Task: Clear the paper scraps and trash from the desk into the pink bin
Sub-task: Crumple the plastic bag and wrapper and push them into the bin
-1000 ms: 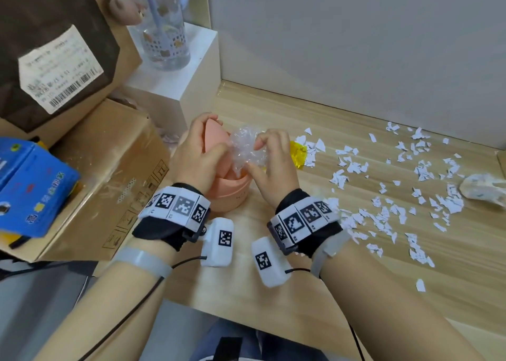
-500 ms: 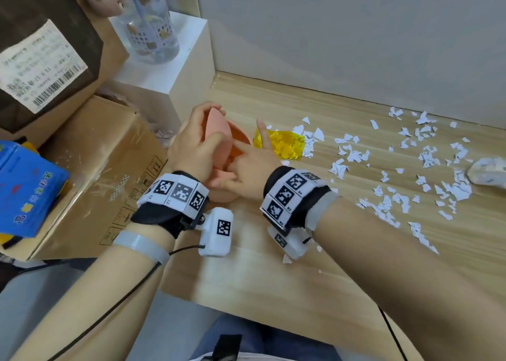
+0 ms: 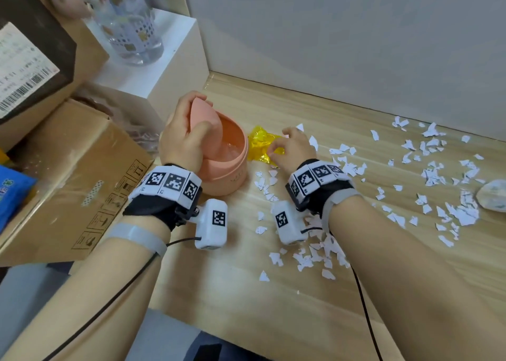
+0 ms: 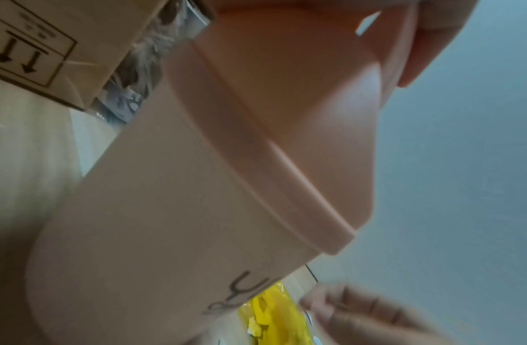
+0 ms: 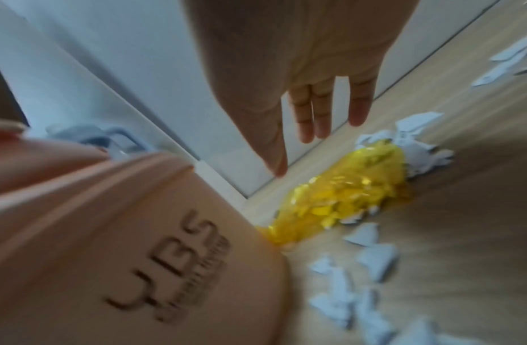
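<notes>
Pale wood runs along a grey wall, and the counter (image 3: 273,319) is littered with white paper scraps (image 3: 435,174) from the middle out to the right, with a crumpled white wad (image 3: 492,196) near the far right edge. At the left end stands the pink bin (image 3: 227,169), touching a cardboard box (image 3: 82,174). The left hand (image 3: 183,138) grips the bin's lid (image 3: 204,125) and tilts it up, so the mouth is exposed — something clear and crinkly already lies inside. The right hand (image 3: 294,148) hovers empty, fingers loosely spread, over a yellow wrapper (image 5: 344,193) that lies just beside the bin. The step in hand looks like picking up this wrapper. Next it calls for closing the fingers on the foil, a short lift over the rim and a drop inside — with the lid held up. Most scraps are not yet cleared.
</notes>
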`<state>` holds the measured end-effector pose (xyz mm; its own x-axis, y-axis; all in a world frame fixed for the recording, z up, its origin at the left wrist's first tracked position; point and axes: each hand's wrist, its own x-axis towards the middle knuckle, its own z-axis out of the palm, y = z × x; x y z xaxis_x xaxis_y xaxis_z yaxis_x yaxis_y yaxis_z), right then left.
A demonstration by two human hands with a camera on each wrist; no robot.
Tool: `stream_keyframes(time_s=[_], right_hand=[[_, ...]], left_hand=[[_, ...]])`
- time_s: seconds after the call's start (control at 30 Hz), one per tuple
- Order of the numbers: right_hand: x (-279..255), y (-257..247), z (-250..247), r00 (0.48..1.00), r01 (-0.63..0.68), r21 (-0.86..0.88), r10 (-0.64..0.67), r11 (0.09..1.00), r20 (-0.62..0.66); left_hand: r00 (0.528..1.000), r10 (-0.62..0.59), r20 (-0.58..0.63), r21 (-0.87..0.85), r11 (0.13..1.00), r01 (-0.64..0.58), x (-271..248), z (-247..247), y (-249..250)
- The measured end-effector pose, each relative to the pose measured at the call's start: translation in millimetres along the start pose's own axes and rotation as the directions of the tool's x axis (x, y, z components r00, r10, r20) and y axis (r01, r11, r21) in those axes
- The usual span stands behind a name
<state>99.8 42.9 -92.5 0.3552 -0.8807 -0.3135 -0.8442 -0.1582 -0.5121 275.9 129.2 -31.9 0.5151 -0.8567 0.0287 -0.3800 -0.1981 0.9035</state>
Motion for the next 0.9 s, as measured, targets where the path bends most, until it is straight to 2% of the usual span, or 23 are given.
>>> stream_keyframes(time_s=[0.07,0.17,0.3,0.4,0.5,0.63,0.7,0.77,0.9], right_hand=[[4.1,10.7,6.9,0.989,-0.033,-0.176,0.057,0.984,0.134],[4.6,18.6,13.0,0.968,-0.055,-0.220,0.106,0.974,0.226],[3.7,21.3,14.3,0.997,0.011,-0.159,0.001,0.987,0.078],[0.6,18.7,5.8,0.995,-0.007,0.046,0.012,0.999,-0.098],[-10.2,12.2,-10.6,0.967,-0.005,0.293,0.079,0.956,-0.241],[-33.5,-10.2,-41.1,0.899,0.138,0.456,0.082,0.879,-0.430],[-46.7,-27.9,-51.0,0.885,0.263,0.479,-0.012,0.838,-0.465],[-55.5,-49.2,-54.2,0.888,0.332,0.449,-0.116,0.830,-0.444],[-53.8,-82.4,-32.3,0.914,0.336,0.324,-0.223,0.884,-0.338]], left_hand=[[1.000,-0.003,0.005,-0.014,1.000,0.003,2.3,0.8,0.0],[1.000,0.000,0.018,-0.030,1.000,0.001,3.3,1.8,1.6],[1.000,0.005,0.026,-0.034,0.999,-0.004,7.1,2.9,2.1],[0.999,0.018,0.042,-0.032,0.999,-0.016,11.9,3.9,2.9],[0.997,0.015,0.078,-0.039,0.999,-0.012,14.8,4.3,3.1],[0.993,0.029,0.118,-0.054,0.998,-0.022,18.1,2.9,1.4],[0.990,0.041,0.136,-0.047,0.998,-0.035,19.7,3.4,0.8],[0.988,0.047,0.144,-0.034,0.998,-0.043,21.1,3.2,0.5],[0.985,0.079,0.156,-0.012,0.997,-0.078,22.3,2.0,0.3]])
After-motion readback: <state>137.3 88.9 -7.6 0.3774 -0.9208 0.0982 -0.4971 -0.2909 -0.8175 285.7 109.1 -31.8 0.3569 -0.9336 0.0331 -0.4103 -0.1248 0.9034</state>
